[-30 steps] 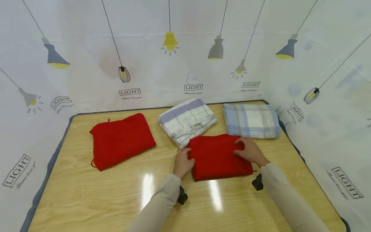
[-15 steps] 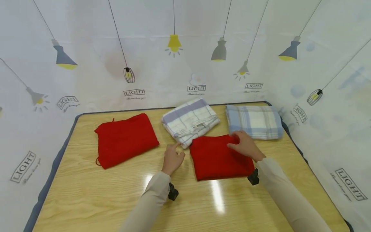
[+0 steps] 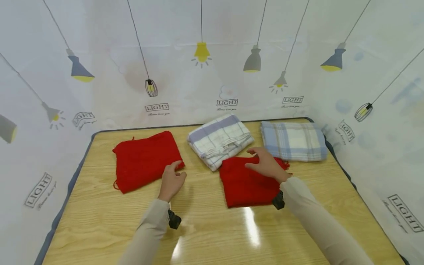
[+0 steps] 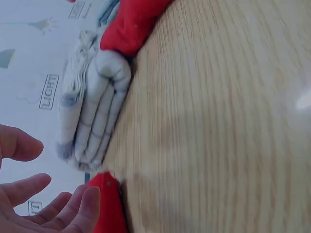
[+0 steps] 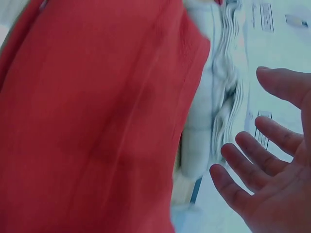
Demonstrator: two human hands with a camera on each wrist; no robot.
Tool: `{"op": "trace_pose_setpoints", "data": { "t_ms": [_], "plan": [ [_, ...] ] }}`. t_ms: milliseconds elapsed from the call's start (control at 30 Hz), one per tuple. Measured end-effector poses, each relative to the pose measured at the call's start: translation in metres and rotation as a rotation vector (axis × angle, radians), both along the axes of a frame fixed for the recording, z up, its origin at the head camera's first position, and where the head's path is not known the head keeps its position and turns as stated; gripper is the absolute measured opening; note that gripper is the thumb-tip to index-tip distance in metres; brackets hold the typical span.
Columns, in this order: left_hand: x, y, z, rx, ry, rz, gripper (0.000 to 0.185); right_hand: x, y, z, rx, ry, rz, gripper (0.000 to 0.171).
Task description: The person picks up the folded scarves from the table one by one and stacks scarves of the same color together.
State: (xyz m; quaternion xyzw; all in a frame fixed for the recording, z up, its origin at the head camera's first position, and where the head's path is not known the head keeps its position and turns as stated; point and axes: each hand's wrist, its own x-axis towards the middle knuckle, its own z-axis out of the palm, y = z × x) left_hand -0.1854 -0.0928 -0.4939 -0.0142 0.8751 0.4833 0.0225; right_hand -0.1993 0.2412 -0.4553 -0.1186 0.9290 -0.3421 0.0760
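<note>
Blurred red knit fills most of the right wrist view, so little of the cloth's edges can be made out there, and both forearms run off the near edge of the wooden table [image 3: 109, 235]. The left hand [image 3: 171, 180] has its fingers loosely spread and grips nothing; its fingertips lie at the near right corner of the folded red knitted cloth on the left [image 3: 145, 160], though real contact is hard to judge. The right hand [image 3: 265, 165] is likewise relaxed and empty, hovering over the far edge of the second folded red knitted cloth [image 3: 246, 186], which lies right of the table's middle. Just behind that cloth, touching its far left corner, sits the folded white towel with grey-blue checks [image 3: 220, 140]; the folded blue plaid towel [image 3: 293, 141] lies in the far right corner.
</note>
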Motion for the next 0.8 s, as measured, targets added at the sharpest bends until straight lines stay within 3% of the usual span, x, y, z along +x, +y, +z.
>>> {"op": "trace_pose_setpoints", "data": {
  "t_ms": [167, 433, 600, 800],
  "plan": [
    [0.003, -0.023, 0.002, 0.001, -0.036, 0.001, 0.05, -0.006, -0.028, 0.003, -0.042, -0.014, 0.033, 0.055],
    [0.006, -0.06, 0.007, -0.056, 0.01, 0.027, 0.05, -0.014, -0.076, 0.005, -0.137, 0.009, 0.12, 0.054],
    [0.008, -0.086, 0.01, -0.074, 0.006, 0.073, 0.049, -0.022, -0.106, 0.0, -0.175, 0.031, 0.169, 0.051],
    [0.008, -0.114, 0.005, -0.104, 0.005, 0.125, 0.048, -0.033, -0.14, -0.012, -0.228, 0.007, 0.201, 0.049]
  ]
}}
